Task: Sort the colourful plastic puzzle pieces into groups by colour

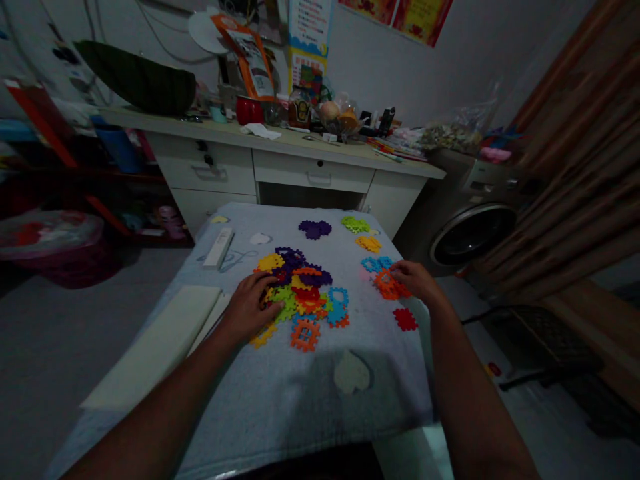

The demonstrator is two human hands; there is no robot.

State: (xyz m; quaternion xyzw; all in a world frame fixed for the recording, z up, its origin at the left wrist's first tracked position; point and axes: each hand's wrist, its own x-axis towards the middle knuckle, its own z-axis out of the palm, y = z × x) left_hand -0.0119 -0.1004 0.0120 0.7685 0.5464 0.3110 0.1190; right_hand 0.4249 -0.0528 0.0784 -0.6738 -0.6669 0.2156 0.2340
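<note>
A heap of flat, coloured interlocking plastic pieces (303,293) lies in the middle of a table covered by a pale grey-blue cloth (300,393). My left hand (249,308) rests on the heap's left edge, fingers curled down onto green and yellow pieces. My right hand (415,280) lies over an orange piece (386,285) beside a blue piece (373,265), its fingertips pressed on it. A red piece (405,319) lies just in front of that hand. Loose purple (315,229), green (355,225) and yellow (369,244) pieces sit at the far side.
A white remote-like bar (219,248) and a pale flat board (165,340) lie on the table's left. A cluttered white desk (310,167) stands behind. A washing machine (470,227) is at the right, with a red tub (55,243) on the floor at left.
</note>
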